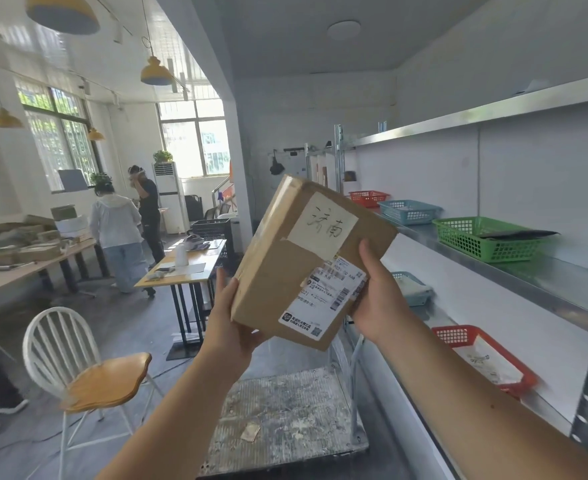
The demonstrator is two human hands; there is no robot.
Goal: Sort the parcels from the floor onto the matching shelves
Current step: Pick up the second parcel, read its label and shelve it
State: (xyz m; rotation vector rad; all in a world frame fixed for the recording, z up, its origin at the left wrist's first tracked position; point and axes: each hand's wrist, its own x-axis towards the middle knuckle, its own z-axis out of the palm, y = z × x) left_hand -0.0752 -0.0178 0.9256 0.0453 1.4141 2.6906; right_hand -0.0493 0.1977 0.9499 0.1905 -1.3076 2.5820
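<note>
Up at chest height in the head view, we hold the cardboard parcel point(306, 261) between both hands, tilted so its face turns toward us. Our left hand point(232, 327) cups the lower left corner from beneath, fingers wrapped behind; our right hand point(377, 292) clamps the right edge, thumb lying over the printed shipping label point(330, 296). The handwritten label point(323, 225) is the thing to read now, so we should keep the box steady and the thumb clear of it. Along the shelves point(528, 268) to our right sit a green basket point(486, 239), a blue basket point(408, 211) and red baskets point(486, 355); we judge that the destination must match that label before we reach across.
</note>
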